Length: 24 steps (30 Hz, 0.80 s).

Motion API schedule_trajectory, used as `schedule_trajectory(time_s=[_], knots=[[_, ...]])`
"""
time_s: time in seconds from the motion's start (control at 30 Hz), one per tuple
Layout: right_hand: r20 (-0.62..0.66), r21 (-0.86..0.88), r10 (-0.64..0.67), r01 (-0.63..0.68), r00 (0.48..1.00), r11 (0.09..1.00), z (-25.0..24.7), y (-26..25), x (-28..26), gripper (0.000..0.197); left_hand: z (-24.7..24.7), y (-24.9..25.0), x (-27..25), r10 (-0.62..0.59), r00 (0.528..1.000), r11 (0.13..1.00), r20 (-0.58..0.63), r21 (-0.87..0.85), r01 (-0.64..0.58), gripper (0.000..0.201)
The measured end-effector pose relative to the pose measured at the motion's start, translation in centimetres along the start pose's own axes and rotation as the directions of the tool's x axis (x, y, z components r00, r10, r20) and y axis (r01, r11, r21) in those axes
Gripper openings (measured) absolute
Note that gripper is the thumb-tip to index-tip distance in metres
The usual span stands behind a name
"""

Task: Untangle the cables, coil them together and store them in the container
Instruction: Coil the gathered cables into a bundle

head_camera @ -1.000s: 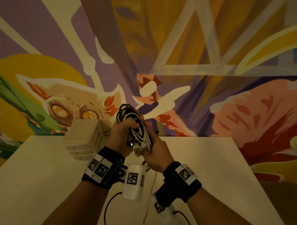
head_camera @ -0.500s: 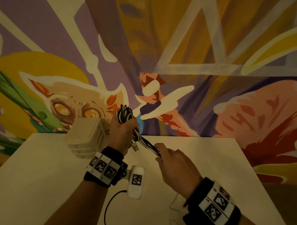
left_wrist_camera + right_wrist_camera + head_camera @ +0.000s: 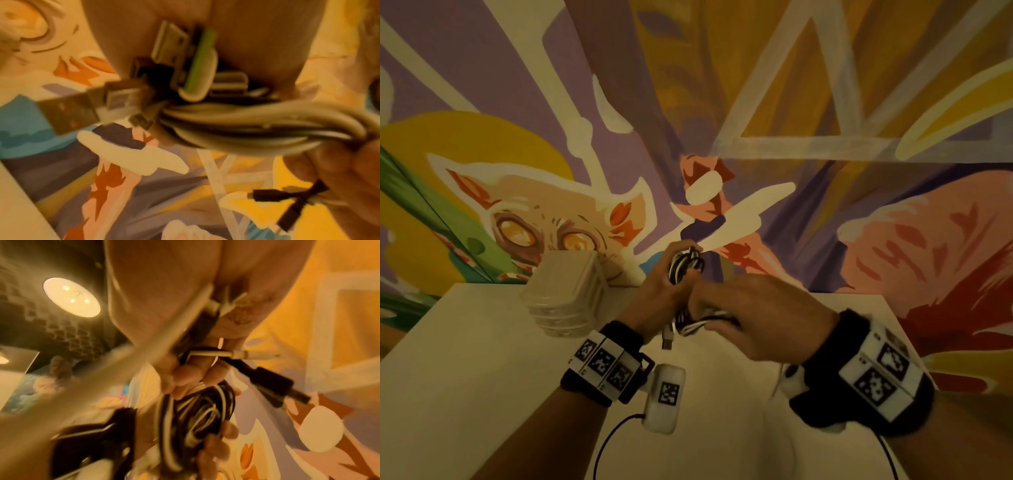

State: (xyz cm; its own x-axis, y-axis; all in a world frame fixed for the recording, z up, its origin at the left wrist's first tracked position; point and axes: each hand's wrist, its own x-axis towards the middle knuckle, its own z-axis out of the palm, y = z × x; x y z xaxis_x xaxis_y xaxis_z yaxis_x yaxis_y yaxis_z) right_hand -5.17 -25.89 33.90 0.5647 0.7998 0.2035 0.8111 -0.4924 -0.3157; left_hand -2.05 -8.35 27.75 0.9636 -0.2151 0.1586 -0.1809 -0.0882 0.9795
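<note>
A bundle of black and white cables [image 3: 686, 265] is held in the air above the white table [image 3: 465, 377]. My left hand [image 3: 664, 291] grips the coiled part, its loops sticking out above the fist. My right hand [image 3: 750, 318] is curled round the lower strands [image 3: 709, 322] just to the right, touching the left hand. A metal USB plug [image 3: 667, 339] dangles below the left hand. In the left wrist view several plugs [image 3: 170, 53] and pale strands [image 3: 246, 126] crowd the palm. In the right wrist view the coil [image 3: 197, 418] sits past my fingers. A translucent lidded container [image 3: 568, 294] stands at the table's back left.
A painted mural wall [image 3: 825, 102] rises directly behind the table's back edge. Thin camera leads [image 3: 606, 442] hang from my wrists over the near part of the table. The table's right edge [image 3: 907, 329] is close to my right wrist.
My right hand drew strands out to the right of the coil, then came back up against the left hand and closed round the lower strands. The left hand kept its grip, slightly lower.
</note>
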Motion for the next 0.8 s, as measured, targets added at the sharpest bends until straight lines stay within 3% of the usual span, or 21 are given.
schedule_trajectory(time_s=[0.13, 0.23, 0.3, 0.5, 0.63, 0.8], knots=[[-0.046, 0.133, 0.081, -0.074, 0.996, 0.988, -1.4, 0.8, 0.7, 0.025, 0.8, 0.4, -1.4, -0.112, 0.983, 0.982, 0.147, -0.133, 0.132, 0.013], [-0.089, 0.168, 0.136, -0.120, 0.987, 0.978, -1.3, 1.5, 1.1, 0.030, 0.7, 0.6, -1.9, -0.133, 0.945, 0.928, 0.298, -0.298, 0.225, 0.074], [-0.108, 0.170, 0.180, -0.160, 0.978, 0.972, -1.2, 1.8, 1.3, 0.035, 0.1, 0.1, -1.9, -0.098, 0.932, 0.927, 0.350, -0.309, 0.214, 0.097], [-0.136, 0.124, 0.275, -0.259, 0.952, 0.958, -0.7, 2.5, 1.6, 0.054, -0.1, 0.9, -1.8, -0.200, 0.875, 0.891, 0.440, -0.289, 0.349, 0.053], [-0.183, 0.139, 0.315, -0.293, 0.931, 0.946, 0.0, 3.1, 1.3, 0.059, 0.3, 0.7, -2.4, -0.203, 0.835, 0.813, 0.512, -0.387, 0.435, 0.054], [-0.215, 0.204, 0.323, -0.281, 0.922, 0.938, 2.4, 3.9, 0.6, 0.057, 0.8, 0.3, -2.3, -0.183, 0.879, 0.795, 0.440, -0.460, 0.395, 0.076]])
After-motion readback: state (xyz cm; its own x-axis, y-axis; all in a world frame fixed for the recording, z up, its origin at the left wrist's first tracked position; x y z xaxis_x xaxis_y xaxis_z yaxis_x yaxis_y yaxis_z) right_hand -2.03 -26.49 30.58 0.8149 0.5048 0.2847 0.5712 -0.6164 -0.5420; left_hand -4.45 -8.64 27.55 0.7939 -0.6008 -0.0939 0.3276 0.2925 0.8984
